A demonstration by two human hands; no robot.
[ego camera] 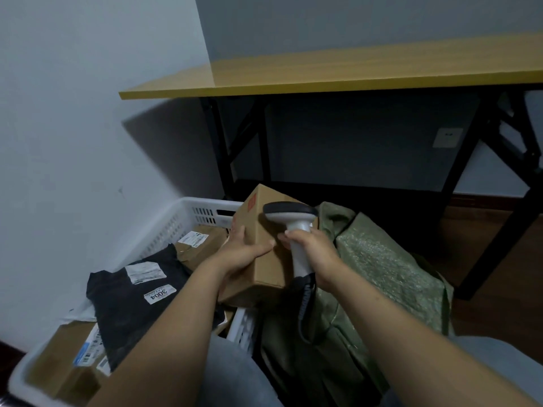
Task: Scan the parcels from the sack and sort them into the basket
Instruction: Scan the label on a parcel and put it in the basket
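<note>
Over the gap between basket (188,214) and sack (382,271), the left hand (239,254) clasps a box (264,251) from beneath, thumb on top, probably tilting it to present a label. The right hand (311,251) is wrapped around the scanner (293,221) handle, its head aimed at the box, likely for a scan.

Parcels crowd the white basket (176,221); the green sack (382,277) blocks the right, open air beneath the table (323,80).

We are viewing through one head-worn wide-angle camera, looking forward and down, close over the white basket (176,227) and green sack (382,277).
</note>
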